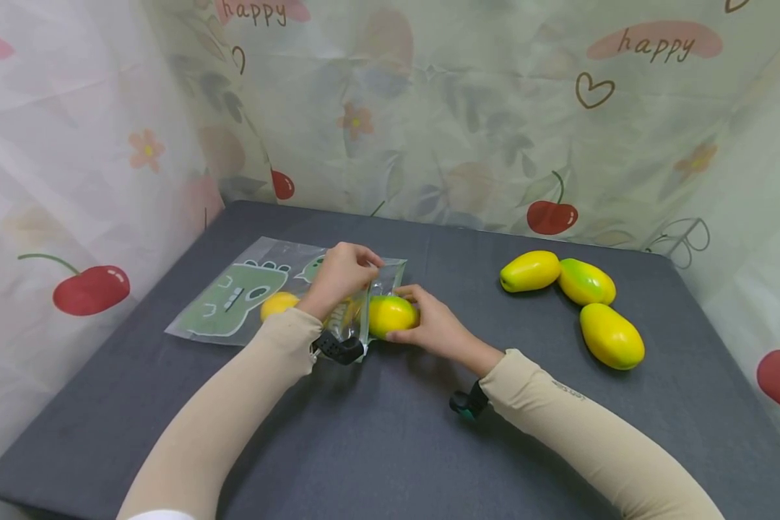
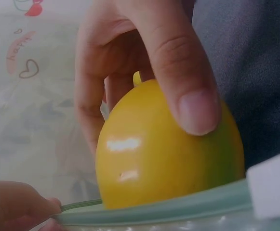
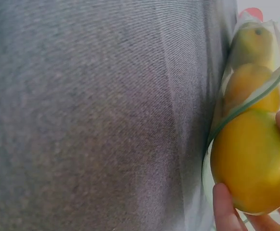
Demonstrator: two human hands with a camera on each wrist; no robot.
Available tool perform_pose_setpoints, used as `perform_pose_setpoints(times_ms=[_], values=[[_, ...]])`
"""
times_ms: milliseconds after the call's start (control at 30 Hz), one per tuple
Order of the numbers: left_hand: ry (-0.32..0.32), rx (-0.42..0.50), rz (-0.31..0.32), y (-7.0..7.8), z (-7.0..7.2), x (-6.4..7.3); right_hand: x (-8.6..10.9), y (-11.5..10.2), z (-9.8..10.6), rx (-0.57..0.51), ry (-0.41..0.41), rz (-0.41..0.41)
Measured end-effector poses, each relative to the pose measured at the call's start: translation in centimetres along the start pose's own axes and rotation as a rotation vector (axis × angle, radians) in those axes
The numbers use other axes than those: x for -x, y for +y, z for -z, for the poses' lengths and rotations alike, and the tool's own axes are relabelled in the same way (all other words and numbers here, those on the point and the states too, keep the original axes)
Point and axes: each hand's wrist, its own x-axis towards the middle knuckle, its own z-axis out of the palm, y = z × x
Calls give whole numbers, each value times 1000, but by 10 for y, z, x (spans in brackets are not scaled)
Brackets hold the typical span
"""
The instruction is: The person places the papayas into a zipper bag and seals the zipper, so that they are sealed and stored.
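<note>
A clear zip bag (image 1: 201, 321) with a green cartoon print lies flat at the table's left, its mouth towards the right. The left hand (image 1: 344, 276) pinches the bag's edge at the mouth, close by the green zip strip (image 2: 154, 215). In the right hand (image 1: 443, 325) is a yellow-green mango (image 1: 393, 316), gripped with the thumb on one side and fingers on the other. That mango sits partly inside the bag's opening. Deeper in the bag are another yellow fruit (image 3: 253, 84) and a greener one (image 3: 255, 43) behind it.
Three more yellow-green mangoes (image 1: 529, 271) (image 1: 586, 282) (image 1: 612, 336) lie on the right side of the dark grey table (image 1: 390, 448). A printed cloth (image 1: 429, 108) hangs behind and beside it. A thin wire (image 1: 687, 235) shows at the back right corner.
</note>
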Motion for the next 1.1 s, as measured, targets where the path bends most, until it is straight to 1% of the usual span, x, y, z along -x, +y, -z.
perform_pose_setpoints(times_ms=[100,200,467,800,1000,1100], values=[[-4,7,5,0,0,0,-1,0,-1,-45,-6,-19],[-9,11,10,-1,-1,0,-2,-1,-2,-75,-19,-19],[-6,-7,9,1,0,0,-3,-5,-4,-90,-52,0],[9,-14,6,3,2,1,-2,-7,-5,-71,-55,40],[1,2,10,3,3,1,-3,-7,-8,-119,-53,34],[4,6,8,3,3,0,-2,-8,-8,-147,-58,49]])
